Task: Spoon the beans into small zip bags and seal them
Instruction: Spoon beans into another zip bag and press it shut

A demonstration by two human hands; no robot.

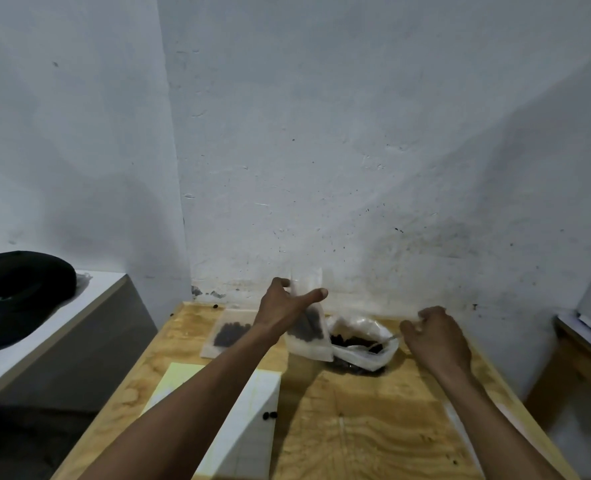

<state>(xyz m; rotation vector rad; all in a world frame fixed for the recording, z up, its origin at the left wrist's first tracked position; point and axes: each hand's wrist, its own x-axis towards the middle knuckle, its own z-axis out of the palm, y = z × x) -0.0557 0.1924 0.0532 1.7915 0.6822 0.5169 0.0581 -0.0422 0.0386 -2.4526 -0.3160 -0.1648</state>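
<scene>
left hand [282,306] grips a small clear zip bag [309,327] part-filled with dark beans, upright near the plywood counter's [356,427] far edge; right hand [432,336] grips a metal spoon [373,342] in the bean-filled plastic bag [363,344]. a sagging mouth could spill beans.

Single head-worn wide view, forward and down over a plywood table [373,427], wall close ahead

Bare forearms, no sleeves visible
</scene>
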